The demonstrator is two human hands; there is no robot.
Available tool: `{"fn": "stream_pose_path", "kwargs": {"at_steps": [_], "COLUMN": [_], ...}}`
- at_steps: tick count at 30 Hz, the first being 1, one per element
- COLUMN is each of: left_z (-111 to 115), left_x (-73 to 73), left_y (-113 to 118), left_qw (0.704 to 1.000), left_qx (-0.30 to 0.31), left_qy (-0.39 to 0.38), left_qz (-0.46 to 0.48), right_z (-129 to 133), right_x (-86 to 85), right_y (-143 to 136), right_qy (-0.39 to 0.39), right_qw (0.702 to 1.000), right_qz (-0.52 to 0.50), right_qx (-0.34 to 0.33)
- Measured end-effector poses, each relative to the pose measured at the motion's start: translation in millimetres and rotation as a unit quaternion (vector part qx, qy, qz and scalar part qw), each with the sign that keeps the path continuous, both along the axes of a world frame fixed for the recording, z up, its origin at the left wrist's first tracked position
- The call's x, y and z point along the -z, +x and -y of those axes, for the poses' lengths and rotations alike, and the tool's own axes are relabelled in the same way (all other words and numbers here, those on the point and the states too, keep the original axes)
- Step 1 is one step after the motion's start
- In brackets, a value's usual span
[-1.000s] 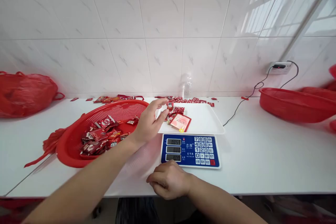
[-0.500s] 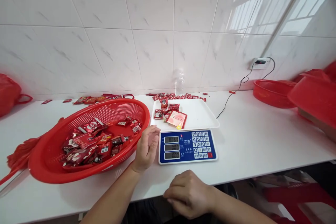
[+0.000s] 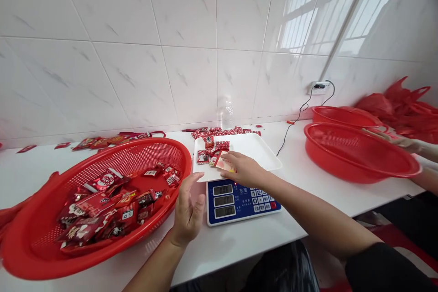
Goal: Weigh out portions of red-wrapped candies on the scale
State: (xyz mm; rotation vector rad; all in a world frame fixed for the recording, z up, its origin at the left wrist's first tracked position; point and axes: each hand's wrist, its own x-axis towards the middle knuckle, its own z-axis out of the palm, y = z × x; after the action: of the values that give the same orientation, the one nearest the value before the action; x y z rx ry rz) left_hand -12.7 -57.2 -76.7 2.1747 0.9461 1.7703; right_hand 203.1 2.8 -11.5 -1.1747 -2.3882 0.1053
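Note:
My left hand (image 3: 189, 212) is open, palm turned inward, between the red basket and the scale (image 3: 244, 203), holding nothing. My right hand (image 3: 241, 169) reaches over the scale onto the white tray (image 3: 256, 148); its fingers touch a pink and red card (image 3: 222, 163) and partly cover it. Whether they grip it cannot be made out. Small red packets (image 3: 203, 157) lie beside the card on the tray. The red perforated basket (image 3: 164, 148) at the left holds many wrapped packets (image 3: 99, 203).
Red packets (image 3: 91, 143) lie along the wall, near a clear bottle (image 3: 226, 113). A black cord (image 3: 289, 130) runs to the socket. At the right, another person's hands (image 3: 407, 144) are beside a red basin (image 3: 359, 159).
My right hand has moved from the table's front edge up to the card on the tray. The view has shifted, and at the right a red basin has come down onto the table.

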Motion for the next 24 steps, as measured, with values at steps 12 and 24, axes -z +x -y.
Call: {"fn": "stream_pose_path", "kwargs": {"at_steps": [12, 24], "left_z": [3.5, 6.4], "left_x": [-4.7, -1.3], "left_y": [-0.8, 1.2], "left_qw": [1.000, 1.000], "left_qx": [-0.010, -0.004], "left_qy": [-0.022, -0.029], "left_qz": [-0.002, -0.007], "right_z": [-25.8, -54.2], "right_x": [-33.3, -19.0], "right_y": [53.9, 213.8], "right_qy": [-0.004, -0.035], "right_qw": [0.977, 0.914], "right_qz": [0.040, -0.021], "right_qx": [0.209, 0.403]}}
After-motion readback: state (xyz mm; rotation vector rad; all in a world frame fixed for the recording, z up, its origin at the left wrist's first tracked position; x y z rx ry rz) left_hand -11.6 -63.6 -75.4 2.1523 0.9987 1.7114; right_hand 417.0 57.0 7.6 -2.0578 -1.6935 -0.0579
